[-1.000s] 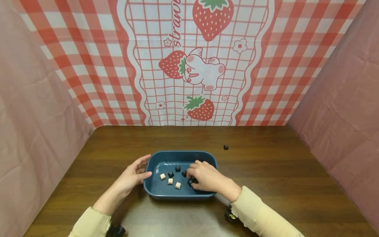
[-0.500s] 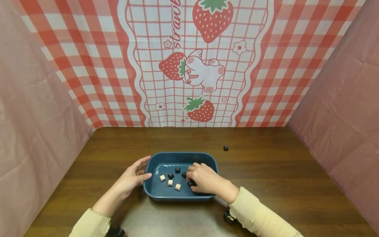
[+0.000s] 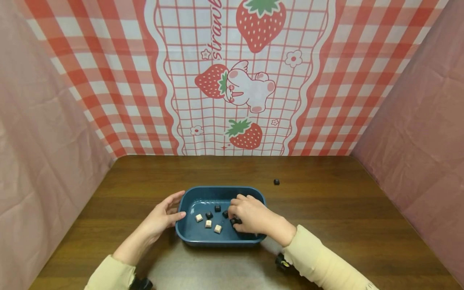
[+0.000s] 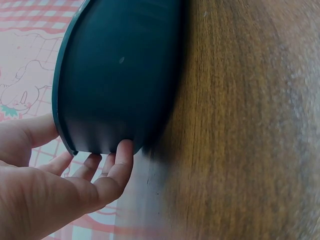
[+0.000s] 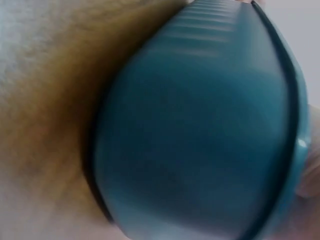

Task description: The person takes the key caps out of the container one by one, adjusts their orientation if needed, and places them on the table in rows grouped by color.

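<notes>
A blue rectangular basin (image 3: 221,243) stands on the table. My left hand (image 3: 159,219) grips its left end, thumb over the rim and fingers against the outer wall, as the left wrist view also shows on the basin (image 4: 117,75). Over the right part of the basin, my right hand (image 3: 251,215) has curled fingers around a black keycap (image 3: 235,221); its palm hides what lies beneath. White keycaps (image 3: 208,224) and more black keycaps (image 3: 217,208) lie loose on the basin floor. In the right wrist view the basin's wall (image 5: 195,125) covers most of the picture, blurred.
One black keycap (image 3: 276,181) lies on the wooden table (image 3: 326,213) beyond the basin's right corner. A red-and-white checked cloth (image 3: 232,80) with strawberries hangs behind the table. Pink cloths (image 3: 47,133) hang at both sides.
My right hand dipped slightly toward the near side, then rose back a little, staying inside the basin. The left hand, the basin and the loose keycaps in sight have kept their places.
</notes>
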Tool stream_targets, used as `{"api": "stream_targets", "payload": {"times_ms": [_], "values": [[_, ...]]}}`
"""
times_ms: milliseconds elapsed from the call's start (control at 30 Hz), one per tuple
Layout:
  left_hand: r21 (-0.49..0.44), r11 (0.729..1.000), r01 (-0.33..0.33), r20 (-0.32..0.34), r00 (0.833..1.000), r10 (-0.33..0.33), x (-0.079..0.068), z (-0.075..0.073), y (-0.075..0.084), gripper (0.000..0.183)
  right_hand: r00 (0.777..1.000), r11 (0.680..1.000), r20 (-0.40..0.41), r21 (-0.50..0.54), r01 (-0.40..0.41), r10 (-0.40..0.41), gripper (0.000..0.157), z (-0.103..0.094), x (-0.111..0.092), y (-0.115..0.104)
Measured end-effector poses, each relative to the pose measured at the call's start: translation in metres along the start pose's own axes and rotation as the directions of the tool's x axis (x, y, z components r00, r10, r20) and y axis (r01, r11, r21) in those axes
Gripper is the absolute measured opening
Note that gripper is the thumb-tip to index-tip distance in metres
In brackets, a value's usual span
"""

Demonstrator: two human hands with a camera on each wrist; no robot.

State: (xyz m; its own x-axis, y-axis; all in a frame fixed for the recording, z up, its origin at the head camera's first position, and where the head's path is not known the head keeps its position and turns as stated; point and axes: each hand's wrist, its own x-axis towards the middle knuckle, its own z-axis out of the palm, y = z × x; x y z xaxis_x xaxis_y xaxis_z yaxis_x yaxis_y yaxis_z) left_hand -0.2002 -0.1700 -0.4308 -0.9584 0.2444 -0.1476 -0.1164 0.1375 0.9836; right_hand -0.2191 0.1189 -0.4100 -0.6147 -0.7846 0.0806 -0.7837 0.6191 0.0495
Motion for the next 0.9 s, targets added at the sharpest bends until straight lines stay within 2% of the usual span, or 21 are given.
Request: {"api": "stream_targets", "payload": {"times_ms": [333,667,900], "values": [[-0.002,1.000,0.001,0.001,1.000,-0.001,0.000,0.000,-0.001,0.062,1.000,0.999,-0.016,0.030,-0.020,0.020,0.015,-0.024,-0.006,0.012],[-0.010,1.000,0.014,0.002,1.000,-0.014,0.000,0.000,0.000,0.062,0.993,0.997,-0.101,0.049,-0.059,0.064,0.017,-0.044,-0.015,0.036],[-0.014,1.000,0.015,0.003,1.000,-0.015,0.000,0.000,-0.001,0.062,0.978,0.994,-0.179,0.032,-0.107,0.111,0.020,-0.053,-0.021,0.056]]}}
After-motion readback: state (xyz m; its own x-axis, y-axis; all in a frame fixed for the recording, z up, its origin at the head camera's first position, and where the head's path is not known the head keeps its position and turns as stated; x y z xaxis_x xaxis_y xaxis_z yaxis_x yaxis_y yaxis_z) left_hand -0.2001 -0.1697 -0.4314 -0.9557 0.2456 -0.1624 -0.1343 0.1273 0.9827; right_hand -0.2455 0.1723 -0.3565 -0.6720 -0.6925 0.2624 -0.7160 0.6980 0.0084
